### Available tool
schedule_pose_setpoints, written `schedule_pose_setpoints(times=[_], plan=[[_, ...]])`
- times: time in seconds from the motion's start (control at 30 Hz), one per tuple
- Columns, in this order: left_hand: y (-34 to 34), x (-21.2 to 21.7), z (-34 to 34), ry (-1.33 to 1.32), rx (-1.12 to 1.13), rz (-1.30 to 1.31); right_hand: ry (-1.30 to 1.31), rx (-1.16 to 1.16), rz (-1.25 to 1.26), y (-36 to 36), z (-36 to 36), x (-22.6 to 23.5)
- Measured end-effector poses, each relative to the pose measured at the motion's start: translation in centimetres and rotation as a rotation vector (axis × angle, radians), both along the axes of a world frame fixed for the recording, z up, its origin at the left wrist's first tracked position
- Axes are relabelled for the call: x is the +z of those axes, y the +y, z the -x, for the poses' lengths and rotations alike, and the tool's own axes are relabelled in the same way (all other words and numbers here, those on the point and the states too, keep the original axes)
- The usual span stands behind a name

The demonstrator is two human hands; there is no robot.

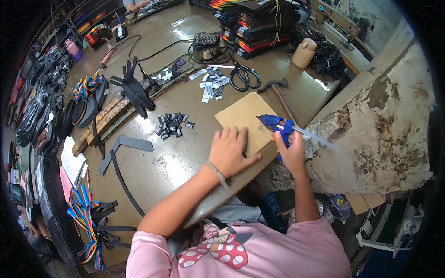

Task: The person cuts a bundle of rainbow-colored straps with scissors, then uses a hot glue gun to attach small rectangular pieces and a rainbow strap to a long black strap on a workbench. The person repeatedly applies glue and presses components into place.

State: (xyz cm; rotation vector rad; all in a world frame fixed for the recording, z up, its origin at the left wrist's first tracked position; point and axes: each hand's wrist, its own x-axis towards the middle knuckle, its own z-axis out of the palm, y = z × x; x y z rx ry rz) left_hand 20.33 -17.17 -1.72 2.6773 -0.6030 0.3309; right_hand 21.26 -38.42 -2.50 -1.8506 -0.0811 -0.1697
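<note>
While the head view looks down on the desk (169,162): two bare hands are busy near its front edge, over a piece of brown cardboard (238,111).
Right hand (293,150): wrapped firmly round the handle of a blue glue gun (280,124), fingers curled in beside the orange trigger (277,135).
Nozzle (260,118): out over the right part of the cardboard, pointing left; whether its tip touches anything, I can't tell.
Glue stick (315,137): pale and see-through, poking from the back of the gun, off to the right.
Left hand (230,152): palm down, fingers loosely spread across the cardboard's near left edge, thumb stuck out to the right; a dark patch shows by the index finger, too small to name.
Hammer (283,99): lying just past the cardboard, head at the far end, handle slanting down toward the gun.
Scissors (244,77): black-handled, resting beyond the cardboard, right beside a scatter of white labels (208,89).
Black pieces (170,125): a small loose heap, left of the cardboard.
Grey strip (134,143): bent at an angle, farther left again.
Rainbow straps (82,211): bunched on the desk at lower left, black straps (116,228) next to them.
Jug (304,53): tan, standing at the far right.
Tall stack (259,23): dark pieces with orange edges, tied with yellow cord, at the far side.
</note>
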Motion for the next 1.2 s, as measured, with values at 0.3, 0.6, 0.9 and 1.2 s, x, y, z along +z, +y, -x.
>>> schedule_pose_setpoints(times=[0.3, 0.6, 0.9, 1.2], plan=[[-0.5, -1.3, 1.1, 0.014, 0.037, 0.044, -0.154, 0.042, 0.278, -0.5, -0.2, 0.7], [-0.1, -1.6, 0.5, 0.027, 0.004, 0.085, -0.391, 0.037, 0.427, -0.2, -1.2, -0.4], [-0.2, -0.9, 0.1, 0.167, -0.004, 0.057, -0.309, 0.029, 0.476, 0.2, -0.9, 0.0], [-0.1, -0.8, -0.2, 0.207, -0.005, 0.052, -0.300, 0.018, 0.418, 0.3, -1.1, 0.1]])
